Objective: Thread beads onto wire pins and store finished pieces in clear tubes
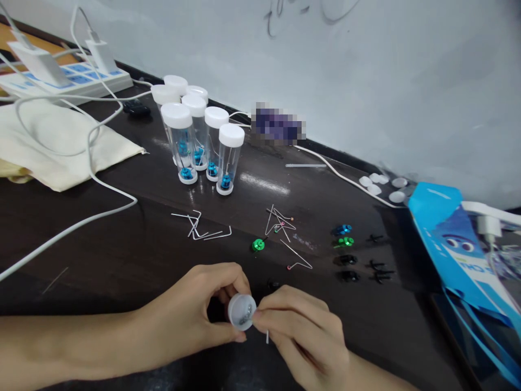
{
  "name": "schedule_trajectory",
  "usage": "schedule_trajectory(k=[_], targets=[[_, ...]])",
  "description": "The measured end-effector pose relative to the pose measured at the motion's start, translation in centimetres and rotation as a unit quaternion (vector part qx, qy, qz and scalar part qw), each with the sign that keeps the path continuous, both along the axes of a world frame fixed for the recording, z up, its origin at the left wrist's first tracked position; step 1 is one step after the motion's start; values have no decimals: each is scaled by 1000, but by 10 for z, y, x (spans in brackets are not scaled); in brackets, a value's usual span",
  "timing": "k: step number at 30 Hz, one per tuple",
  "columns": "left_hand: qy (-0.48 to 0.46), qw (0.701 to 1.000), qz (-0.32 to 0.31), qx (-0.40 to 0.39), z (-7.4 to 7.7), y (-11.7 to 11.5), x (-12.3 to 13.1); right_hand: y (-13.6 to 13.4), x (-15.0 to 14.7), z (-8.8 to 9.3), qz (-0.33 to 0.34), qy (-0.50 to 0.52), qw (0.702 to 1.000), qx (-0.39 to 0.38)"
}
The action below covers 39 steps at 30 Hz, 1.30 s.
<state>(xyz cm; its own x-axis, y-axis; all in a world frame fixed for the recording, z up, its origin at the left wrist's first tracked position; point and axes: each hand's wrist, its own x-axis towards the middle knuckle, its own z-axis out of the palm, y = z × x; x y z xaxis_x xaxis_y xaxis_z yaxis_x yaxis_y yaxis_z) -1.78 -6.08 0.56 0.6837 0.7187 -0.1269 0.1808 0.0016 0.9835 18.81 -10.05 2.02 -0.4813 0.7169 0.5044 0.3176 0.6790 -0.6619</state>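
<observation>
My left hand [195, 309] grips a small white cup-like cap [241, 311] between thumb and fingers, its opening tipped toward the camera. Small metallic pieces lie inside the cap. At its right rim are the pinched fingers of my right hand [301, 326], with a thin white stick [267, 337] poking out below them. Beyond my hands lie a green metal part [258, 245], a bent wire with a red end [301, 263], a group of crossed wires [280, 224] and several L-shaped hex keys [199, 231]. A dark round piece [274, 284] sits just above my right hand.
Several clear tubes with white lids [232, 136] stand at the back left. Blue, green and black parts [345, 241] lie at right, near a blue packet [459, 244]. White cable [97, 214], cloth bag [73, 141] and power strip [81, 81] occupy the left; white discs [396, 196] lie back right.
</observation>
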Motion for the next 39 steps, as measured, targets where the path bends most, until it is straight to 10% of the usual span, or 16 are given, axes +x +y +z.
schedule_trajectory(k=[39], targets=[[-3,1000,-2,-14,-3,-1,-1,1,-2,1,2,35,999,-18]])
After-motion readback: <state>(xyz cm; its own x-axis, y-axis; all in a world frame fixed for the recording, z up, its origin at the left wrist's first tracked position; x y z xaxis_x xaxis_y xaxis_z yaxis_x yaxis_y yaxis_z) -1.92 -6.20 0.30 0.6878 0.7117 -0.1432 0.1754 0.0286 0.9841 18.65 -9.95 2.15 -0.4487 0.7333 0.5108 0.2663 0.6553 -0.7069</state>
